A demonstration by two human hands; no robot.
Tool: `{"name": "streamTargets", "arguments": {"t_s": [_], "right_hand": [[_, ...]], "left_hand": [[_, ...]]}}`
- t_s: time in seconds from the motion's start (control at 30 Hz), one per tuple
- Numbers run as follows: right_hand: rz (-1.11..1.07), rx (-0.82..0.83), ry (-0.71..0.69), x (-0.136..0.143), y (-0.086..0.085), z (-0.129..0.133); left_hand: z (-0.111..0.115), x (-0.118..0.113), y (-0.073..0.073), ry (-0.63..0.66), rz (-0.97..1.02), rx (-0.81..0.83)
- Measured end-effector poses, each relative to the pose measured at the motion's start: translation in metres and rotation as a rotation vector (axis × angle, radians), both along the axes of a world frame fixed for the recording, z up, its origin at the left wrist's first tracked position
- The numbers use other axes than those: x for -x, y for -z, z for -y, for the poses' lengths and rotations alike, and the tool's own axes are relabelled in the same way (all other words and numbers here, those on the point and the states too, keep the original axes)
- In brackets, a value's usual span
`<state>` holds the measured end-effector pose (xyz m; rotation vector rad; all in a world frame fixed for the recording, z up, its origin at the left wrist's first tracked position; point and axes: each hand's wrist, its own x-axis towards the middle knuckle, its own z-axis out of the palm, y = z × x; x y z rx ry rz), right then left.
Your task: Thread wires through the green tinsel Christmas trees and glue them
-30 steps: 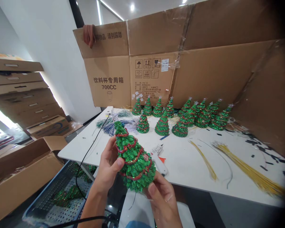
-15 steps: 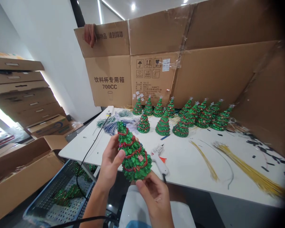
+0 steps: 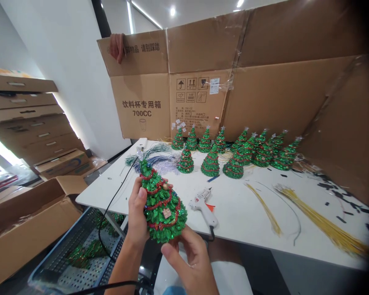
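Note:
A green miniature tree [image 3: 164,205] with red garland, a small pink box and a clear star top is held tilted to the left, off the table's front edge. My left hand [image 3: 138,219] is wrapped round its left side, thumb on the front. At the lower right of its base, my right hand [image 3: 190,256] grips the rim with thumb and fingers. A white glue gun [image 3: 205,208] lies on the table just right of the tree, beside an orange piece. Several similar trees [image 3: 210,163] stand upright behind it.
The white table [image 3: 233,205] bears bundles of yellow stems [image 3: 322,219], blue and green strands [image 3: 153,157] and black bits at the right. Tall cardboard [image 3: 199,53] stands behind. A blue basket [image 3: 58,262] and open box [image 3: 27,229] are at the lower left.
The held tree has moved left and slightly down with both hands, and has turned a little, so its small box faces more forward. The glue gun is less covered.

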<state>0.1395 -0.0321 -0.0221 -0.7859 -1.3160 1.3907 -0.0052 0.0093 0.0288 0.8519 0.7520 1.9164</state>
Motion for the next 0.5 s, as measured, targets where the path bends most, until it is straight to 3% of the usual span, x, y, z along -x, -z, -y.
{"name": "streamTargets", "arguments": {"t_s": [0.13, 0.27, 0.37, 0.43, 0.5], "right_hand": [[-0.084, -0.060, -0.182, -0.034, -0.004, -0.016], [-0.193, -0.065, -0.144, -0.073, -0.004, -0.029], [-0.173, 0.021, 0.096, -0.103, -0.003, -0.047], [0.130, -0.006, 0.370, -0.126, -0.002, -0.069], [0.264, -0.023, 0.505, -0.153, 0.000, -0.098]], "left_hand": [[0.002, 0.004, 0.004, -0.016, 0.057, -0.059], [0.007, 0.005, 0.000, -0.012, 0.112, -0.073], [0.011, 0.004, -0.008, -0.025, 0.167, -0.069], [0.014, 0.005, -0.014, -0.060, 0.200, -0.050], [0.016, 0.007, -0.020, -0.104, 0.231, -0.039]]}}
